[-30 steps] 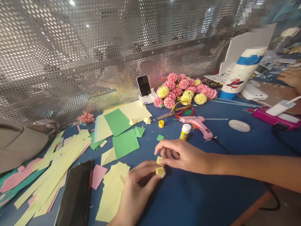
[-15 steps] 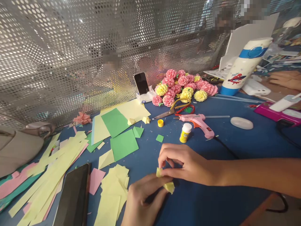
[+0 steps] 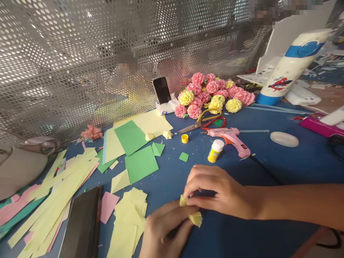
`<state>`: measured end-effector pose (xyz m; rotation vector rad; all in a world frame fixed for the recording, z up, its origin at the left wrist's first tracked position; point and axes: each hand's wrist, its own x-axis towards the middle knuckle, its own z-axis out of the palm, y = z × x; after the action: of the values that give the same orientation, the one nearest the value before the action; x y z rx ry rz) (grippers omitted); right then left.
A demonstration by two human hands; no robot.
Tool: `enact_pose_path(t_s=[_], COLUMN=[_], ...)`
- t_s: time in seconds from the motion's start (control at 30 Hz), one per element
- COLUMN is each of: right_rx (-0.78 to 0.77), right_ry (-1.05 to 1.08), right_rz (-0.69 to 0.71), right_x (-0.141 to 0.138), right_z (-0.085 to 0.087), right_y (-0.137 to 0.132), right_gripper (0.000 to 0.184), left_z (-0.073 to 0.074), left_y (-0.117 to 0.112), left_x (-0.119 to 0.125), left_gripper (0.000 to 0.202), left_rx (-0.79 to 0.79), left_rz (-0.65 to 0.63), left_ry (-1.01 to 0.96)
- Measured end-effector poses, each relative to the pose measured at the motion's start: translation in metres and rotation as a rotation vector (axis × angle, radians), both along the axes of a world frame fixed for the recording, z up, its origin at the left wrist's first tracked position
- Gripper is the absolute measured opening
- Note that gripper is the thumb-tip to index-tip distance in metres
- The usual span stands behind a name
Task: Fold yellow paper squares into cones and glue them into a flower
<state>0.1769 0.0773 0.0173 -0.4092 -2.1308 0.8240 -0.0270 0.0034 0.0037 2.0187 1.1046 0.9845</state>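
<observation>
Blue surface (image 3: 268, 168), perforated screen (image 3: 80, 53) behind. Left hand (image 3: 163, 233) curled round folded yellow paper (image 3: 195, 218), bracing it; right hand (image 3: 215, 191) fingertips pinched on its upper corner. Yellow squares (image 3: 131, 211) stacked just beside.

Hands slid in closer, paper ends spread out

A second ago the right hand (image 3: 217, 191) and left hand (image 3: 163, 229) were pinching the folded yellow paper (image 3: 196, 218) up nearer the glue bottle (image 3: 215, 150), with its two yellow ends almost touching. Now both hands have dropped back toward the person. The right fingers are curled in tighter over the upper tip, and the lower end pokes out further right from under the left thumb. The other person's hand at the far right edge has also gone out of view.
</observation>
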Motion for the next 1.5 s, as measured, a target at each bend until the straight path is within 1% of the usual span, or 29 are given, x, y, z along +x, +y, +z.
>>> enact_pose_path(t_s=[0.2,0.27,0.4,0.5,0.57,0.63,0.73,0.77,0.87,0.97,1.03,1.17,1.23,1.27,1.3,1.33,1.4,1.5], right_rx=[0.073,0.125,0.23,0.288,0.301,0.228,0.027,-0.017,-0.053,-0.067,-0.028,0.215,0.27,0.253,0.201,0.113,-0.135,-0.548], right_ry=[0.017,0.009,-0.014,-0.047,-0.047,-0.021,-0.001,-0.004,-0.036,-0.077,-0.081,-0.106,-0.108,-0.087,-0.057,-0.031,-0.015,-0.068], right_rz=[0.012,0.003,0.0,-0.011,-0.013,-0.008,-0.004,0.0,0.021,0.003,-0.007,0.005,0.012,0.026,0.05,0.073,0.097,0.077], right_x=[-0.0005,-0.0003,0.0023,0.0043,0.0042,0.0029,0.0007,0.0003,0.0,0.0006,0.0012,0.0029,0.0034,0.0035,0.0035,0.0033,0.0026,0.0009], right_z=[-0.0003,-0.0004,0.0007,0.0014,0.001,0.0,-0.0015,-0.0017,-0.0013,-0.0012,-0.0017,-0.0018,-0.0007,0.0,0.0007,0.0013,0.0024,0.0031], right_y=[0.002,0.003,0.0054,0.0066,0.0063,0.0052,0.0033,0.0027,0.0017,0.0016,0.0025,0.0062,0.0075,0.0077,0.0076,0.0072,0.0059,0.0046], right_gripper=[0.007,0.008,0.011,0.011,0.011,0.009,0.001,0.001,0.004,0.006,0.007,0.012,0.015,0.015,0.014,0.012,0.014,0.022], left_z=[0.0035,0.0038,0.0029,0.0026,0.003,0.0035,0.0042,0.0042,0.0034,0.0013,0.0003,0.0006,0.0014,0.0017,0.0018,0.0016,0.0005,-0.0025], left_y=[0.0,-0.0004,-0.0009,-0.0014,-0.0019,-0.0021,-0.0017,-0.0015,-0.001,-0.0011,-0.0016,-0.0031,-0.0035,-0.0034,-0.0031,-0.0026,-0.0014,-0.0004], left_x=[0.0059,0.0063,0.0046,0.0053,0.0067,0.0079,0.0089,0.009,0.009,0.0088,0.0087,0.0092,0.0092,0.0089,0.0083,0.0074,0.0054,0.0038], left_gripper=[0.016,0.017,0.02,0.02,0.021,0.022,0.024,0.025,0.022,0.019,0.02,0.025,0.023,0.021,0.02,0.02,0.021,0.023], left_rx=[-0.034,-0.045,-0.051,-0.069,-0.081,-0.088,-0.089,-0.089,-0.086,-0.071,-0.053,-0.039,-0.044,-0.048,-0.051,-0.051,-0.035,0.001], left_rz=[0.024,0.039,0.014,0.043,0.038,0.028,0.025,0.023,0.023,0.026,0.021,0.02,0.031,0.036,0.038,0.04,0.02,-0.023], left_ry=[-0.048,-0.05,-0.038,-0.074,-0.097,-0.113,-0.124,-0.123,-0.113,-0.086,-0.068,-0.071,-0.077,-0.076,-0.072,-0.066,-0.043,-0.015])
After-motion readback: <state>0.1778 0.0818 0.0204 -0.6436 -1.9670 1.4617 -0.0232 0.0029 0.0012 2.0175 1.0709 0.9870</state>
